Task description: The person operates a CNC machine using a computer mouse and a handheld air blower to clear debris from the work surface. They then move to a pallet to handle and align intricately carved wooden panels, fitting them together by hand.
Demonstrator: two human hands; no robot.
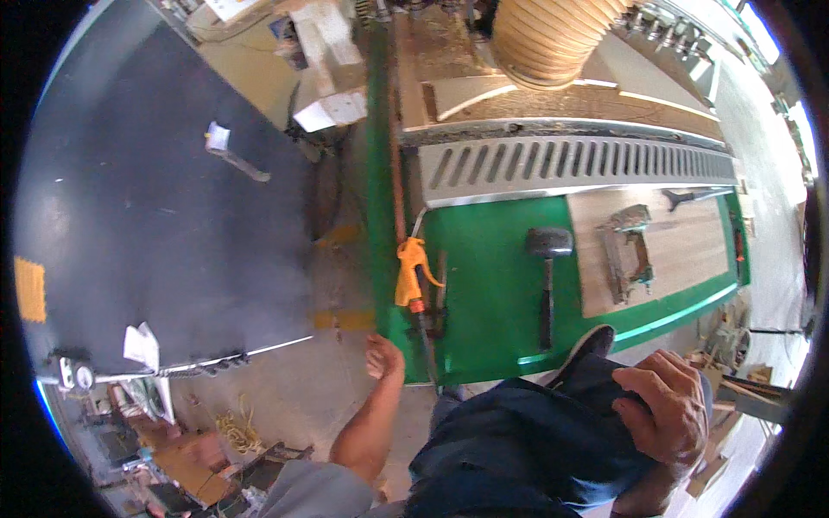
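My left hand (385, 357) hangs loosely curled beside the left edge of a green machine bed (495, 291); no object shows in it. Just above it lies a yellow air blow gun (410, 272) with its hose running down towards me. My right hand (667, 405) rests on my bent knee in dark trousers (544, 447), holding no object. A black rubber mallet (548, 243) lies on the green surface, handle towards me. To its right, a dusty tool resembling a pneumatic nailer (623, 259) lies on a wooden board (686, 243), near a dark fork-ended tool (680, 198).
A slotted metal guard (576, 167) crosses the machine below a ribbed dust hose (550, 42) and wooden pieces (473, 94). At left is a large dark panel (168, 246) with a white paper tag (141, 346). Cartons and clutter (194, 466) lie lower left, wood scraps (712, 453) lower right.
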